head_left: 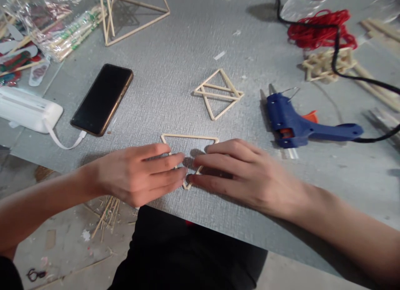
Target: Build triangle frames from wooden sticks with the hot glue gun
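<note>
A flat triangle of thin wooden sticks [190,136] lies on the table's near side, its point toward me. My left hand [142,173] rests over its left side, fingers stretched out and slightly apart, the thumb hidden. Over the right side spreads my right hand [246,173], fingers apart and fingertips at the stick, near the lower corner. Both hands cover parts of the sides, and neither is visibly closed around a stick. Just beyond them is a small stick frame [218,95] with crossing bars. A blue glue gun [292,121] lies on its side to the right.
A phone [102,99] is cabled to a white power bank [29,111] at left. A larger stick frame [137,30] stands behind. Wrapped sticks [75,33] lie at far left; red string [321,29], joined sticks [328,64] and a black cord [336,52] at far right.
</note>
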A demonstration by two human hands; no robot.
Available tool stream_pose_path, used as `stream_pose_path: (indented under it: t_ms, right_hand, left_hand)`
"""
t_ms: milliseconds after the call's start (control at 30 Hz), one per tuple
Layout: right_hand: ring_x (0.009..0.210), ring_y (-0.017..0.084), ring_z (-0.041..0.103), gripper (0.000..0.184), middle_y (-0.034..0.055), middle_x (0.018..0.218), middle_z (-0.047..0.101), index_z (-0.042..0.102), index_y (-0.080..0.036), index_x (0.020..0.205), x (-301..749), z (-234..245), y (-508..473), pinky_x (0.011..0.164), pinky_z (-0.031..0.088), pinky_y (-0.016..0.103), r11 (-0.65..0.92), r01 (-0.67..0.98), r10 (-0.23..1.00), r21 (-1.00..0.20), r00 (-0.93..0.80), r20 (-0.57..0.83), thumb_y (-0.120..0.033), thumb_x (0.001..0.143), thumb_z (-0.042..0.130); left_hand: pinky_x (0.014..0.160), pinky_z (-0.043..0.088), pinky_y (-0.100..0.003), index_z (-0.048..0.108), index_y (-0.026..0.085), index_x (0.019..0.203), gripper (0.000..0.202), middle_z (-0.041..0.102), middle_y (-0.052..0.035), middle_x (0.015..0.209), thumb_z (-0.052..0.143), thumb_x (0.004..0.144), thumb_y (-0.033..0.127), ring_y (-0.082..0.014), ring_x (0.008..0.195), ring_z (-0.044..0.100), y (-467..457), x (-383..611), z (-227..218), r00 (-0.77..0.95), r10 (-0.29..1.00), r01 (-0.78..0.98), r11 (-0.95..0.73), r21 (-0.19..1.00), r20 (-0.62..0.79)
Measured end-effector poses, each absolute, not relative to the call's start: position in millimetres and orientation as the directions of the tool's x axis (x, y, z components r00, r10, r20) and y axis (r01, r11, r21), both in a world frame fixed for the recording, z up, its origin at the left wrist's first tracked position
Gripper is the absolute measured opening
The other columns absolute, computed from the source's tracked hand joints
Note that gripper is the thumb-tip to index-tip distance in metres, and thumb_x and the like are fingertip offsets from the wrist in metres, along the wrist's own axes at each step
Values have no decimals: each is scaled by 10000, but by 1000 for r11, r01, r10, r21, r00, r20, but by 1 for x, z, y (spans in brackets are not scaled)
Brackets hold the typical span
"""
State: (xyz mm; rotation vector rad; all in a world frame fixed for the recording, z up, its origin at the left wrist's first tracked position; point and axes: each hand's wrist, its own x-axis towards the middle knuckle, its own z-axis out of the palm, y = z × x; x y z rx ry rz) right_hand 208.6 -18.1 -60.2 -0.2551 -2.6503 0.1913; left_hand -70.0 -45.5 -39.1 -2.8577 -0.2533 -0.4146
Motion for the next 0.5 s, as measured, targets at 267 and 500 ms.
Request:
stream_pose_path:
  t_ms: [267,500]
  right_hand:
    - [1094,220,613,186,60,1173,728,736,-184,1090,208,-58,-19,887,519,356,980,152,192,-125,-880,435,-147,1046,559]
    - [1041,207,615,184,53,1143,739,736,-185,1067,208,-59,-21,852,519,345,986,150,165,-68,-878,449,-148,1051,557]
  left_hand:
    - [889,649,-335,779,205,1088,201,795,-25,1170,595,1026,156,-228,1186,730,-46,-68,-37,955,114,181,-956,-232,275]
    - [906,640,-330,767,191,1100,185,789,-32,1196,600,1029,158,-224,1203,723,-47,-68,-35,949,136,189,-968,-168,284]
